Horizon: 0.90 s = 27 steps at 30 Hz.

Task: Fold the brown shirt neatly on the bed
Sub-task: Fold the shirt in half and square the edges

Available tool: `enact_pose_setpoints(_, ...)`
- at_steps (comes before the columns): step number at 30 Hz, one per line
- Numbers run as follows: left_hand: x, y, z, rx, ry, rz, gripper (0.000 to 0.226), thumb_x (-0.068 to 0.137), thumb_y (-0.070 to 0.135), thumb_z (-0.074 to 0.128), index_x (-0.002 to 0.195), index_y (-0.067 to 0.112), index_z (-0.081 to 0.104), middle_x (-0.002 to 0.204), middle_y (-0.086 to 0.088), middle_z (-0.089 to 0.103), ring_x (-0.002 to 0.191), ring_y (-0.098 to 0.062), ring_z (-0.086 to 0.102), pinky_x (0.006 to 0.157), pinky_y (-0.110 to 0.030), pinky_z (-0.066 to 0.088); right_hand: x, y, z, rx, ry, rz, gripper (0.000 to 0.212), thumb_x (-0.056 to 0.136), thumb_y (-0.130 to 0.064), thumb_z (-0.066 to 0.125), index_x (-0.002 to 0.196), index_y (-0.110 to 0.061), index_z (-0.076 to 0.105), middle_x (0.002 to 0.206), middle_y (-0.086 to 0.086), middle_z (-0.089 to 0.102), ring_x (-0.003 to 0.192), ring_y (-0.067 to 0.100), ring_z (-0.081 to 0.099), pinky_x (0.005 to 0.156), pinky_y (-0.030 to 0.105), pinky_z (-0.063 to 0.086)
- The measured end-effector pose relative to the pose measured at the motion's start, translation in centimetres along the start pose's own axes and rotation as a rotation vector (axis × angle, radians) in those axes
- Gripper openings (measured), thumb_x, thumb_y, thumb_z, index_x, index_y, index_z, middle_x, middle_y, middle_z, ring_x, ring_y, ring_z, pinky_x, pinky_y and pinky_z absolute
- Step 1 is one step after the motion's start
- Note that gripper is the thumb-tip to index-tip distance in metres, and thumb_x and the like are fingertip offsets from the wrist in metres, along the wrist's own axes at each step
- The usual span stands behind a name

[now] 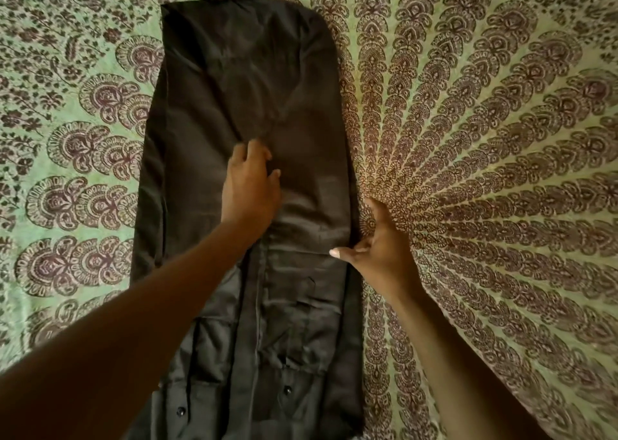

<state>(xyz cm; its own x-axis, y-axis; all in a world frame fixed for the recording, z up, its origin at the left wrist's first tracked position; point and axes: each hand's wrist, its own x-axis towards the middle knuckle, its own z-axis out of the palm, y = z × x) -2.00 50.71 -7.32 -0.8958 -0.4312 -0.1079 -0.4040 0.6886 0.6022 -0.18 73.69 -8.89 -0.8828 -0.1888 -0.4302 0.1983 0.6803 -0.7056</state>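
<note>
the brown shirt lay on the bed as a long narrow strip, sides already turned in, its long axis running straight away from the person, buttons at the near end. the left hand rested flat on the strip's middle, fingers spread, gripping nothing. the right hand pinched the strip's right edge between thumb and fingers, slightly nearer than the left. judgement: a lengthwise fold came next, far end toward near. only the patterned green bedspread surrounded it; nothing obstructed.

One camera, worn on the head.
It looks straight down, close over the bed, with both arms reaching in from the near edge.
</note>
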Motion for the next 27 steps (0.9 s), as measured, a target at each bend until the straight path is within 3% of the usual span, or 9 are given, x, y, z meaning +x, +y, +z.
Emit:
enact_pose_setpoints(5,-9.3,-0.7,0.4,-0.02,-0.124,-0.118,0.04,0.094,0.012,0.067,0.129,0.017,0.048,0.133,-0.007,0.048,0.118,-0.029,0.056,0.087,-0.039,0.052,-4.1,1.5,1.1,0.043,-0.064,0.014,0.105,0.077,-0.022,0.091,0.16,-0.028,0.028,0.067,-0.003,0.072,0.062,-0.001,0.069,0.058,0.007,0.045)
enact_pose_setpoints(9,-15.5,-1.7,0.1,-0.045,-0.172,-0.214,0.052,0.091,0.011,0.071,0.134,0.017,0.043,0.138,-0.009,0.045,0.125,-0.031,0.053,0.1,-0.046,0.054,-7.3,2.3,2.2,0.083,-0.083,0.015,0.104,0.075,-0.02,0.092,0.158,-0.026,0.03,0.064,-0.001,0.071,0.06,0.002,0.069,0.059,0.006,0.047)
enact_pose_setpoints(12,-18.2,-2.5,-0.1,-0.041,-0.191,-0.315,0.055,0.09,0.014,0.072,0.132,0.022,0.038,0.128,-0.01,0.056,0.115,-0.029,0.06,0.088,-0.038,0.054,-9.2,2.9,3.1,0.069,-0.091,0.038,0.099,0.075,-0.021,0.092,0.154,-0.027,0.034,0.065,0.001,0.07,0.061,0.004,0.068,0.059,0.008,0.047)
enact_pose_setpoints(15,-18.8,-3.5,-0.2,-0.058,-0.277,-0.494,0.058,0.085,0.025,0.08,0.132,0.014,0.046,0.119,-0.012,0.065,0.108,-0.031,0.066,0.08,-0.031,0.05,-10.8,2.9,4.1,0.034,-0.025,0.056,0.073,0.074,-0.023,0.093,0.133,-0.024,0.049,0.066,0.0,0.067,0.064,0.003,0.066,0.056,0.012,0.047)
enact_pose_setpoints(17,-19.1,-4.0,-0.4,-0.063,-0.307,-0.571,0.047,0.082,0.035,0.082,0.116,0.01,0.062,0.11,-0.009,0.07,0.101,-0.028,0.067,0.073,-0.028,0.048,-11.7,2.8,4.7,0.057,0.006,0.083,0.052,0.073,-0.024,0.094,0.11,-0.023,0.057,0.065,-0.003,0.064,0.06,0.003,0.063,0.053,0.014,0.044)
enact_pose_setpoints(19,-19.6,-4.3,-0.3,-0.126,-0.329,-0.539,0.034,0.081,0.041,0.082,0.095,0.015,0.064,0.091,0.002,0.068,0.09,-0.022,0.067,0.065,-0.023,0.046,-12.1,2.8,5.1,0.088,0.016,0.076,0.034,0.073,-0.024,0.093,0.08,-0.02,0.06,0.056,-0.004,0.056,0.046,0.006,0.052,0.053,0.024,0.041)
enact_pose_setpoints(21,-20.5,-4.2,-0.2,-0.168,-0.376,-0.444,0.028,0.084,0.041,0.08,0.1,0.022,0.068,0.092,0.009,0.07,0.092,-0.017,0.068,0.065,-0.019,0.045,-12.6,3.0,5.5,0.117,0.014,0.057,0.035,0.079,-0.02,0.088,0.064,-0.012,0.057,0.05,-0.003,0.048,0.042,0.009,0.041,0.053,0.028,0.037)
enact_pose_setpoints(23,-21.5,-4.0,0.3,-0.202,-0.403,-0.389,0.042,0.083,0.038,0.08,0.121,0.024,0.067,0.107,0.007,0.072,0.098,-0.013,0.068,0.072,-0.018,0.046,-13.2,3.3,5.6,0.12,0.052,0.064,0.032,0.087,-0.018,0.081,0.068,-0.005,0.059,0.053,0.002,0.05,0.046,0.013,0.044,0.054,0.032,0.038)
enact_pose_setpoints(27,-22.9,-3.4,1.6,-0.241,-0.389,-0.385,0.061,0.073,0.04,0.085,0.126,0.032,0.056,0.1,0.015,0.065,0.087,-0.009,0.062,0.062,-0.016,0.042,-14.0,4.2,6.0,0.146,0.143,0.078,0.022,0.096,-0.017,0.07,0.08,-0.006,0.061,0.075,0.01,0.063,0.068,0.022,0.063,0.066,0.038,0.052)
